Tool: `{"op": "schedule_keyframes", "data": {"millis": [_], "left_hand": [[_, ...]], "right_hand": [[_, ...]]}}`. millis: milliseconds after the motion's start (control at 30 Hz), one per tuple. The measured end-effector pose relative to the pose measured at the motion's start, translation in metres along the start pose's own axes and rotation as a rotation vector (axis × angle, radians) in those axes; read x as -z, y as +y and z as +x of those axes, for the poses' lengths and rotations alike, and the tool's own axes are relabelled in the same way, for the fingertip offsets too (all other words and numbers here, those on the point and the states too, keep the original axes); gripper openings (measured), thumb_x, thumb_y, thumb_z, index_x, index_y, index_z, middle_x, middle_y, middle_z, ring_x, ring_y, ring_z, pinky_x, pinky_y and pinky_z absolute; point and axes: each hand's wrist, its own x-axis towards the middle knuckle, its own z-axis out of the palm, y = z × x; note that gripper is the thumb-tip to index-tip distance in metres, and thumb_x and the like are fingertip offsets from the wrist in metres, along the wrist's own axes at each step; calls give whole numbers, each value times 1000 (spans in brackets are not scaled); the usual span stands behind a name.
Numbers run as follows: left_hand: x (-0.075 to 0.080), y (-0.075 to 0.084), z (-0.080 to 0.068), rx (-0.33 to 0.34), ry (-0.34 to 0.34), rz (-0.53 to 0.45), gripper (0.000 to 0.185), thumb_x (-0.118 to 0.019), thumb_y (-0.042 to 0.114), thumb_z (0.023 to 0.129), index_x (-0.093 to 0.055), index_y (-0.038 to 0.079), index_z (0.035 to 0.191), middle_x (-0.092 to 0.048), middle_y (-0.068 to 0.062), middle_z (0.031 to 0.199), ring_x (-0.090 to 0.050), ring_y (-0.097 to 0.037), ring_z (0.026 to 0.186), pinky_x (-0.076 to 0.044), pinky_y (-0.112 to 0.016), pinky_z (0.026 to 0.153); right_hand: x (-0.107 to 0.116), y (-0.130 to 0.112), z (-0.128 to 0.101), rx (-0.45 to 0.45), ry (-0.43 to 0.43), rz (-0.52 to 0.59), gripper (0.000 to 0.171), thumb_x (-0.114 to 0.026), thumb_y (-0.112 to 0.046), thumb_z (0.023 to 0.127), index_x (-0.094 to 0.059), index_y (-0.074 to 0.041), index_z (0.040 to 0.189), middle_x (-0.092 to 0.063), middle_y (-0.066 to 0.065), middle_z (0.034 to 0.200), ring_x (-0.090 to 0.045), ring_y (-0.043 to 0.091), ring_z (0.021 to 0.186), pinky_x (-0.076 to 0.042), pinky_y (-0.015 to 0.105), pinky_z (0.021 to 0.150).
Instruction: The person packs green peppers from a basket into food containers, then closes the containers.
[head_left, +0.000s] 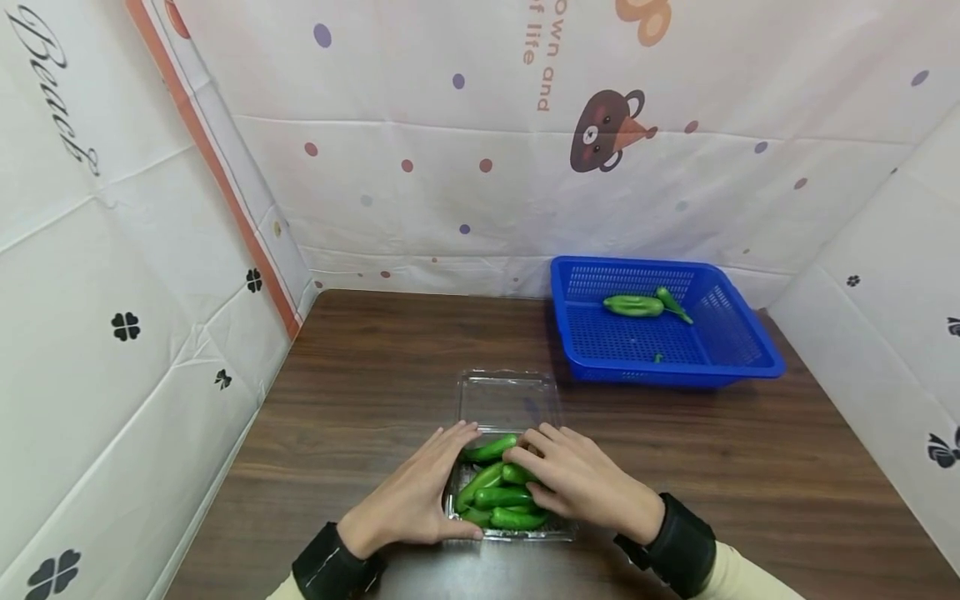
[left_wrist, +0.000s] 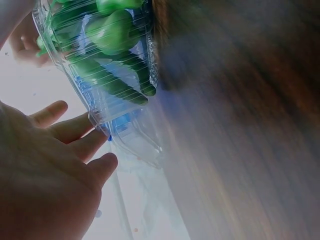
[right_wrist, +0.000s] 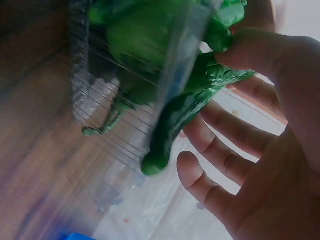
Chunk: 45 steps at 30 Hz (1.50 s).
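A clear plastic clamshell box (head_left: 551,533) lies on the table with its lid (head_left: 510,400) folded back, away from me. Several green peppers (head_left: 498,497) fill it in a loose pile. Along the box's left side rests my left hand (head_left: 420,493), fingers extended at the rim and thumb by the front corner; the left wrist view shows fingertips against the clear plastic wall (left_wrist: 95,112). Over the box's right side, my right hand (head_left: 581,479) pinches a dark green pepper (right_wrist: 172,120) between thumb and fingers. In the right wrist view that pepper slants at the box's edge.
A blue plastic basket (head_left: 675,373) stands at the back right of the wooden table (head_left: 360,375). It holds a few green peppers (head_left: 633,306) and a small green bit (head_left: 658,357). Patterned white sheets (head_left: 420,200) hang at the back and both sides.
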Motion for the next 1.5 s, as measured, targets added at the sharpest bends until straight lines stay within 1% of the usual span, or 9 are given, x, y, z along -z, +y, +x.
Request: {"op": "schedule_keyframes", "data": {"millis": [233, 400, 633, 767, 867, 1033, 1233, 1500], "left_hand": [[-1, -1, 0, -4, 4, -3, 122, -86, 63, 73, -28, 1, 160, -31, -16, 165, -26, -35, 153, -20, -54, 124], [-1, -1, 0, -9, 11, -7, 122, -87, 61, 73, -28, 0, 159, -32, -18, 164, -26, -36, 153, -20, -55, 123], [-1, 0, 1, -19, 29, 13, 120, -90, 57, 71, -30, -1, 158, -31, -14, 165, -28, -36, 152, -23, -55, 123], [-1, -1, 1, -30, 39, 22, 119, -90, 56, 71, -32, -2, 157, -33, -16, 164, -30, -37, 151, -25, -56, 122], [-1, -1, 0, -27, 37, 20, 119, -90, 57, 72, -32, -2, 157, -33, -16, 164, -30, -37, 152, -24, -56, 122], [-2, -1, 0, -11, 21, 6, 120, -88, 59, 72, -30, 1, 159, -31, -15, 165, -27, -35, 153, -22, -53, 123], [-3, -2, 0, -14, 20, 14, 118, -87, 60, 73, -31, 2, 159, -29, -12, 167, -28, -34, 153, -22, -53, 123], [-2, -1, -1, 0, 4, 1, 118, -86, 61, 74, -31, 2, 159, -28, -11, 167, -26, -34, 154, -20, -53, 124]], "right_hand": [[-3, 0, -4, -8, 20, 53, 44, -80, -13, 86, -65, -17, 126, -62, -2, 112, -58, 13, 93, -54, 30, 71], [-4, 0, -6, -27, 33, 77, 41, -83, -12, 85, -68, -15, 123, -65, -1, 114, -61, 14, 99, -57, 32, 78], [-6, 0, -9, -45, 72, 67, 32, -84, -10, 84, -74, -14, 114, -69, 0, 115, -62, 15, 105, -57, 37, 88], [-8, -1, -9, -45, 100, 90, 29, -83, -8, 84, -74, -13, 112, -70, 1, 116, -62, 15, 106, -57, 36, 89], [-10, -3, -8, -43, 115, 106, 29, -82, -7, 84, -74, -12, 112, -69, 1, 117, -63, 16, 107, -57, 35, 89], [-13, -7, -7, -49, 110, 139, 32, -82, -6, 85, -74, -11, 115, -68, 2, 121, -63, 16, 110, -57, 35, 91], [-14, -7, -9, -64, 97, 173, 34, -82, -5, 86, -73, -11, 117, -67, 3, 122, -62, 16, 111, -57, 34, 92], [-15, -7, -10, -44, 127, 195, 34, -82, -4, 86, -72, -11, 118, -67, 3, 122, -62, 17, 111, -57, 35, 92]]}}
